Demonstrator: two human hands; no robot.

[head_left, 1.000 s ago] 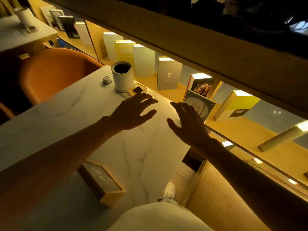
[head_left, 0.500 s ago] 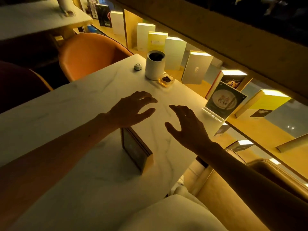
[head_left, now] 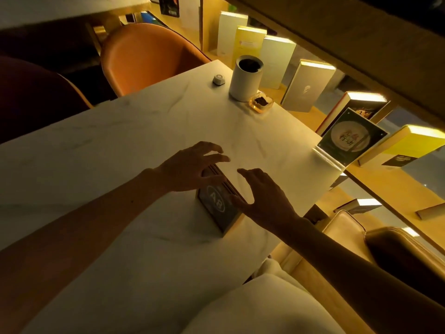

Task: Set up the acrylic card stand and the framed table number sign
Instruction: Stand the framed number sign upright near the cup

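The left hand (head_left: pixel 190 168) hovers spread over the top of the framed table number sign (head_left: pixel 218 206), which stands upright on the marble bench (head_left: pixel 120 145) near its front edge, and grips nothing I can see. Just right of it the right hand (head_left: pixel 262 198) is open too, thumb near the frame's side. Further right, the acrylic card stand (head_left: pixel 346 141) sits at the bench's very edge, so a careless nudge could tip it off.
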